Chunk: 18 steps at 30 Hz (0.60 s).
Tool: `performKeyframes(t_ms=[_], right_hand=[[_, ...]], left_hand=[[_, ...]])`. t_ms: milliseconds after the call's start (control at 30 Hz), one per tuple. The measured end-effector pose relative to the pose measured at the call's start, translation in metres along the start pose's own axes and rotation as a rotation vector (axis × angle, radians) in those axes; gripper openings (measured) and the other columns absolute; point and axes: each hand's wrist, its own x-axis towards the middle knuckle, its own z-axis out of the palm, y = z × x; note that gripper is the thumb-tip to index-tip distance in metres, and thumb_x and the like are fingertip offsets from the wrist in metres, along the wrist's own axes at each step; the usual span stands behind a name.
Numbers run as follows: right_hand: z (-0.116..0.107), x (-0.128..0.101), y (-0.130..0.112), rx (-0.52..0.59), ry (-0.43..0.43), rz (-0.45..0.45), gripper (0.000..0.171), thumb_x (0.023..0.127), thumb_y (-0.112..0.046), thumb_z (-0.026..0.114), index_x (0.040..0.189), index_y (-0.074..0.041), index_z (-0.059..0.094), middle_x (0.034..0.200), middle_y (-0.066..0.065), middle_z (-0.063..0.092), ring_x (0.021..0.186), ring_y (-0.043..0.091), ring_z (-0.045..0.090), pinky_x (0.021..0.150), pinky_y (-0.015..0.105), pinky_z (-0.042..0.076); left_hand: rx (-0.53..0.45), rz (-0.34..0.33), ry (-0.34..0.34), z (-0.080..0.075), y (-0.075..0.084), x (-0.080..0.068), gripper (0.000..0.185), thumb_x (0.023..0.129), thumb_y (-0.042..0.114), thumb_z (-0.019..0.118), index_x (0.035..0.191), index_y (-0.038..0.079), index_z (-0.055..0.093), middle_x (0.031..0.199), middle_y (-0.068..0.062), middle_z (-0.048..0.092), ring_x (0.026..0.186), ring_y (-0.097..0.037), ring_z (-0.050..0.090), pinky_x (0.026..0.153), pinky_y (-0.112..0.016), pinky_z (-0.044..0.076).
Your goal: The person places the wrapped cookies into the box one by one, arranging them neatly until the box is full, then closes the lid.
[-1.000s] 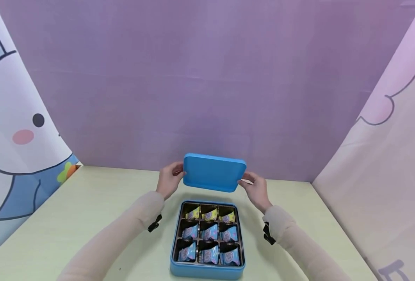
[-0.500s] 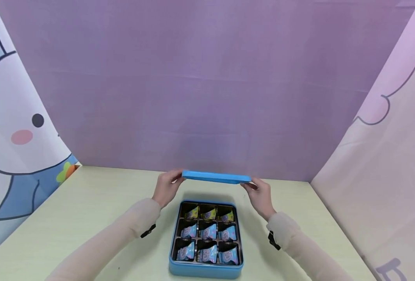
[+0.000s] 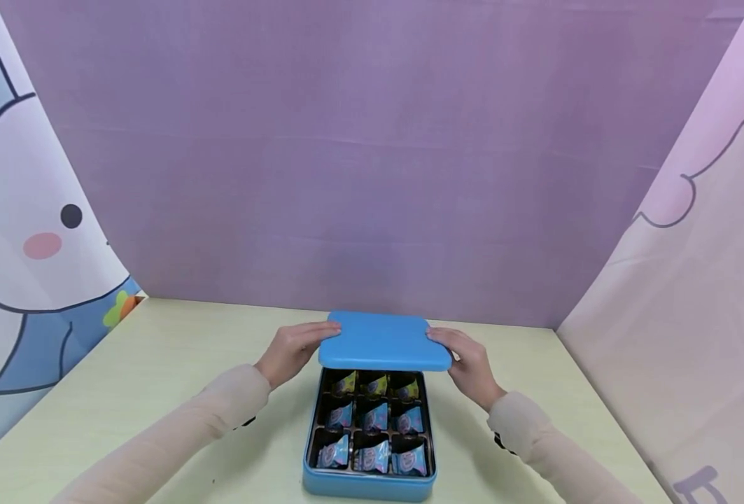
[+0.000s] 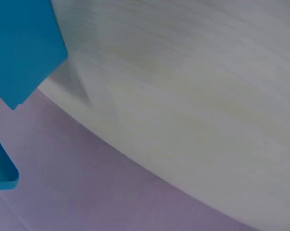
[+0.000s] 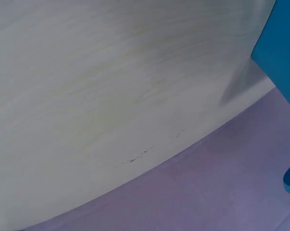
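Blue lid held over the far edge of an open candy tin.

Low in the frame's centre, the blue tin point(image 3: 369, 483) sits on the pale tabletop point(image 3: 157, 371), its nine compartments each holding a wrapped candy point(image 3: 376, 417) (yellow ones in the far row). Just above its far edge, the blue lid point(image 3: 382, 341) hangs nearly flat, the left hand point(image 3: 292, 348) with its grip closed on the lid's left edge and the right hand point(image 3: 469, 360) clamped on the right edge. A purple backdrop point(image 3: 372, 161) fills the upper frame.
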Motion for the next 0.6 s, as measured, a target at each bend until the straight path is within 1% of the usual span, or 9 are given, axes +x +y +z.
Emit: performKeyframes(t_ms=[33,67,100,133,233,367,400,467,600], right_hand=[[-0.001,0.000,0.000,-0.001,-0.004,-0.025,0.023,0.088,-0.009,0.061,0.108,-0.001,0.065,0.106,0.018,0.065,0.098,0.029,0.061,0.097,0.015,0.041],[-0.002,-0.001,0.000,-0.005,-0.012,-0.043,0.025,0.091,-0.017,0.056,0.108,-0.001,0.065,0.107,0.017,0.065,0.099,0.028,0.061,0.098,0.015,0.041],[-0.003,-0.001,0.001,-0.013,-0.020,-0.061,0.029,0.094,-0.022,0.050,0.108,-0.001,0.065,0.107,0.017,0.065,0.100,0.027,0.062,0.099,0.015,0.041],[-0.004,-0.001,0.001,-0.020,-0.026,-0.085,0.032,0.095,-0.024,0.047,0.107,-0.001,0.065,0.107,0.016,0.065,0.100,0.027,0.062,0.099,0.016,0.041],[-0.009,-0.002,0.001,-0.030,-0.048,-0.151,0.034,0.097,-0.023,0.043,0.106,0.000,0.066,0.106,0.015,0.066,0.100,0.025,0.062,0.099,0.018,0.041],[-0.014,-0.004,0.001,-0.038,-0.081,-0.254,0.031,0.098,-0.017,0.042,0.107,0.002,0.065,0.107,0.014,0.066,0.099,0.026,0.063,0.097,0.022,0.044],[-0.015,-0.004,0.001,-0.045,-0.096,-0.279,0.031,0.098,-0.015,0.042,0.108,0.003,0.064,0.107,0.014,0.065,0.098,0.026,0.063,0.096,0.023,0.045],[-0.017,-0.006,0.001,-0.059,-0.129,-0.333,0.030,0.099,-0.012,0.039,0.110,0.003,0.063,0.109,0.013,0.065,0.099,0.026,0.063,0.095,0.024,0.047],[-0.019,-0.009,0.001,-0.103,-0.222,-0.431,0.035,0.098,-0.004,0.032,0.112,0.000,0.063,0.112,0.011,0.064,0.100,0.024,0.063,0.092,0.025,0.049]], left_hand=[[0.005,0.036,-0.016,-0.001,0.000,0.000,0.033,0.082,-0.006,0.062,0.112,0.005,0.066,0.112,-0.010,0.066,0.102,-0.023,0.063,0.087,-0.026,0.051],[0.009,0.071,-0.031,-0.003,0.000,0.000,0.028,0.087,-0.002,0.057,0.113,0.004,0.066,0.112,-0.011,0.065,0.102,-0.023,0.063,0.086,-0.026,0.051],[0.014,0.105,-0.046,-0.004,0.000,0.000,0.026,0.091,0.003,0.052,0.113,0.004,0.065,0.113,-0.011,0.065,0.102,-0.023,0.063,0.086,-0.025,0.051],[0.019,0.138,-0.058,-0.004,0.000,0.000,0.027,0.094,0.008,0.046,0.113,0.004,0.065,0.113,-0.011,0.065,0.103,-0.023,0.063,0.086,-0.025,0.051],[0.057,0.216,-0.092,-0.005,-0.001,-0.001,0.039,0.097,0.016,0.031,0.115,0.005,0.064,0.114,-0.010,0.064,0.103,-0.021,0.063,0.084,-0.023,0.052],[0.115,0.270,-0.144,-0.006,-0.002,-0.003,0.044,0.098,0.015,0.024,0.118,0.008,0.062,0.118,-0.007,0.063,0.105,-0.018,0.062,0.083,-0.023,0.052],[0.124,0.275,-0.159,-0.006,-0.001,-0.004,0.044,0.098,0.014,0.023,0.119,0.008,0.062,0.118,-0.007,0.063,0.106,-0.018,0.061,0.083,-0.023,0.052],[0.150,0.301,-0.186,-0.007,-0.001,-0.005,0.032,0.095,0.005,0.043,0.120,0.008,0.061,0.119,-0.007,0.062,0.107,-0.018,0.061,0.083,-0.023,0.052],[0.188,0.389,-0.230,-0.009,-0.001,-0.009,0.031,0.096,0.005,0.043,0.121,0.008,0.060,0.121,-0.007,0.061,0.110,-0.019,0.059,0.086,-0.025,0.051]])
